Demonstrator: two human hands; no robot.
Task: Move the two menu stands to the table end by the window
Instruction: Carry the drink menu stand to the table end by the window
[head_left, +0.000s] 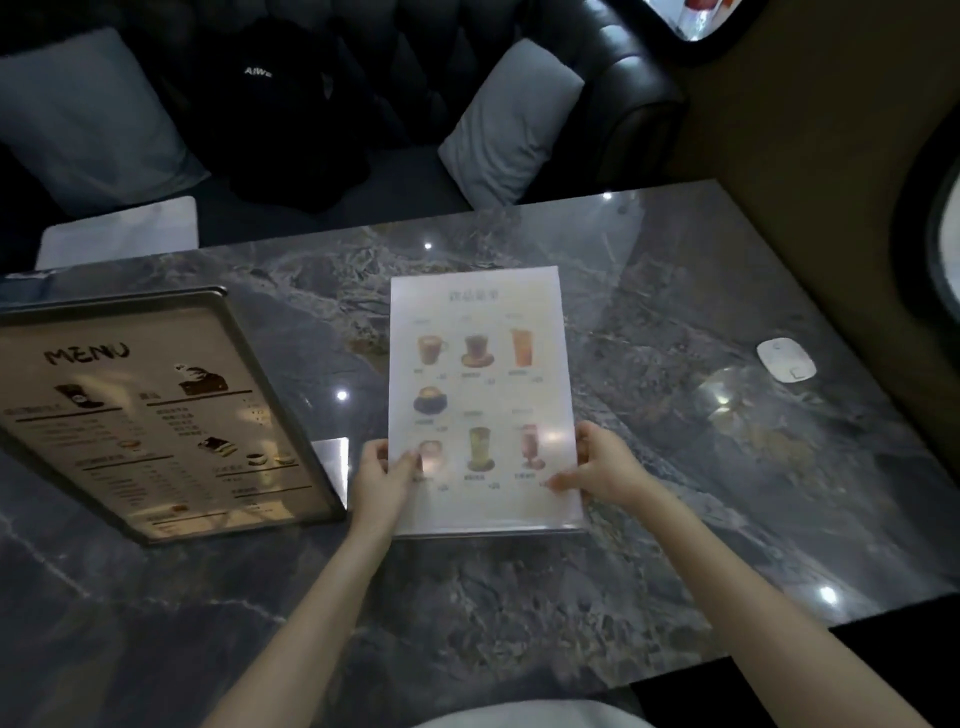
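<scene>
A clear acrylic menu stand with drink pictures stands upright in the middle of the dark marble table. My left hand pinches its lower left edge and my right hand pinches its lower right edge. The second menu stand, dark-framed with "MENU" printed on top, stands tilted at the left of the table, apart from my hands. The window shows at the right edge of the view, past the table's right end.
A small white device lies on the table near its right end. Behind the table is a black sofa with grey cushions and a black garment. A white panel sits at the back left.
</scene>
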